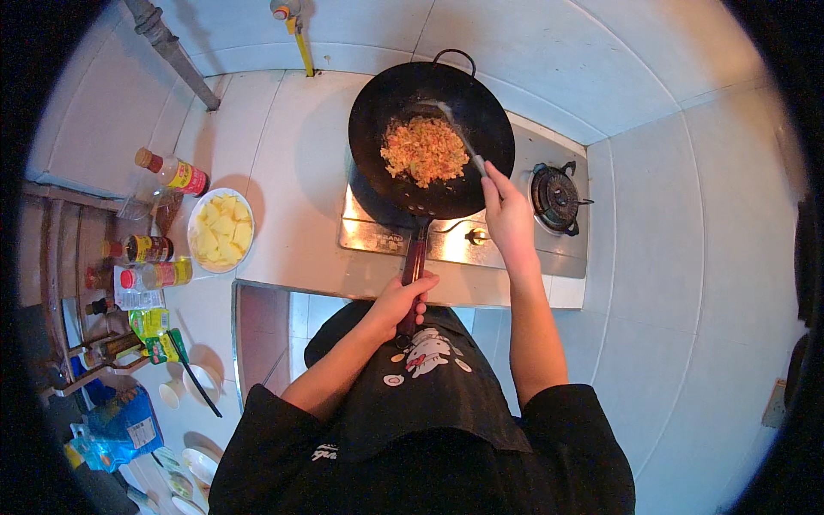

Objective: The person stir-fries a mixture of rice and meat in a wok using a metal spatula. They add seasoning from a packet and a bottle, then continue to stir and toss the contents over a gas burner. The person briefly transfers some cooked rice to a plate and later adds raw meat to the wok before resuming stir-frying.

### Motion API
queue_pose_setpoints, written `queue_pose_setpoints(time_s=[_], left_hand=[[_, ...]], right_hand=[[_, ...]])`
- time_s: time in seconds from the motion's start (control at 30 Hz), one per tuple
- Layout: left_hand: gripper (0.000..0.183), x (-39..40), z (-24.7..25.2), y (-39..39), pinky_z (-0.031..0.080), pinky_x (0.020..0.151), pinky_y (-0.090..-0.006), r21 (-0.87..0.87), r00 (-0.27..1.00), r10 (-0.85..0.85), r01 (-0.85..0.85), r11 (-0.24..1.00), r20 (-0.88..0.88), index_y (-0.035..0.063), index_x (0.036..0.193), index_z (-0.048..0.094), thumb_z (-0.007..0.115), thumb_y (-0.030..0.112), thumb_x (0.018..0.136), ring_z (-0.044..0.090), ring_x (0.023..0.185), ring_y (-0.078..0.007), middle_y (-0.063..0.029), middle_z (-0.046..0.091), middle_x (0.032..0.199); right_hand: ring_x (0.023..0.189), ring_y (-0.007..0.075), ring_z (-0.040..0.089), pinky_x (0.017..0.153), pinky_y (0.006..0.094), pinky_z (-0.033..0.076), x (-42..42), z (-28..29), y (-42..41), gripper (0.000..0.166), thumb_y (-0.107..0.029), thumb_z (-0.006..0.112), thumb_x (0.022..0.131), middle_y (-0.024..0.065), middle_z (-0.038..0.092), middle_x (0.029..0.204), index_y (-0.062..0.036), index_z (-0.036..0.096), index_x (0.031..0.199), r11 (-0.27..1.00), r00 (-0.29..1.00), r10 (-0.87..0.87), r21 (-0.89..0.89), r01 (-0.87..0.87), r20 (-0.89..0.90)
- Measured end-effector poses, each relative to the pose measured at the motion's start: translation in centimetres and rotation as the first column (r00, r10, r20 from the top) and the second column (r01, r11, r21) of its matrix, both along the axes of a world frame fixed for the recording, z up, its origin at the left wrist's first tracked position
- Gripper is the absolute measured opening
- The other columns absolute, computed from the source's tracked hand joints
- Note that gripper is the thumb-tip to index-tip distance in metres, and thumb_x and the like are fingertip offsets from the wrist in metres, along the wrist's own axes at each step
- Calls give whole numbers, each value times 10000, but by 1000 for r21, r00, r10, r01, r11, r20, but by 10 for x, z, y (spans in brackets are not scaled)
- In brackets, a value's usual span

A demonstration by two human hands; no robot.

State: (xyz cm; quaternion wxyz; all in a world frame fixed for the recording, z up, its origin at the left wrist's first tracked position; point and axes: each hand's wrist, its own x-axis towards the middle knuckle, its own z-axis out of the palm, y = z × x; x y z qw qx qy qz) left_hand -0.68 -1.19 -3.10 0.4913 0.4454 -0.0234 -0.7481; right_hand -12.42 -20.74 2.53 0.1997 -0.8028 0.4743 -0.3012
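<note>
A black wok (373,122) is over the left side of a gas stove, with orange-coloured fried rice (425,151) in its middle. My left hand (402,299) is closed around the wok's dark red handle (414,261). With my right hand (508,206) I hold a metal spatula (465,138) near its handle end. The spatula's blade lies against the wok's far inner wall, just beyond the rice. The spatula's grip is partly hidden in my fingers.
Right of the wok is a bare burner (555,198); a stove knob (477,236) is at the front. Leftward stand a bowl of pale yellow chunks (221,230), a sauce bottle (187,177), other bottles, seasoning packets and small bowls (203,385). A yellow-handled gas valve (302,48) is at the wall.
</note>
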Motion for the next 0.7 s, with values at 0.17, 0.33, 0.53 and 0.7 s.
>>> queue_pose_setpoints(time_s=[0.17, 0.33, 0.53, 0.7], left_hand=[[373, 5, -5, 2, 447, 470, -249, -16, 1000, -12, 12, 1000, 16, 62, 1133, 550, 708, 293, 888, 517, 585, -76, 22, 499, 742], [332, 6, -12, 1, 471, 488, -262, -36, 996, -69, 71, 997, 53, 96, 1134, 553, 684, 302, 909, 532, 593, -82, 28, 510, 734], [339, 7, 1, -4, 437, 444, -239, 6, 991, -5, 4, 1000, 136, 110, 1133, 534, 704, 287, 898, 506, 561, -72, 34, 491, 741], [307, 3, 2, -6, 392, 437, -229, -19, 990, -10, 13, 1000, 142, 99, 1085, 492, 705, 180, 880, 463, 548, -60, 31, 460, 722]], right_hand=[[730, 95, 561, 693, 249, 473, -45, 54, 56, 304, -124, 576, 973, 80, 700, 906, -37, 636, 1259, 973, 998, -4, 230, 20, -69], [691, 107, 585, 641, 261, 482, -93, 59, 105, 309, -88, 616, 944, 82, 688, 814, -74, 652, 1251, 979, 994, -108, 174, 104, 13], [767, 237, 665, 718, 326, 522, -112, 42, 113, 315, -99, 638, 925, 165, 691, 951, -101, 655, 1239, 949, 991, -41, 305, 79, -129], [948, 391, 640, 804, 445, 512, -99, 5, 79, 444, -190, 595, 950, 206, 655, 1049, -135, 504, 1381, 969, 965, 154, 222, -105, -213]])
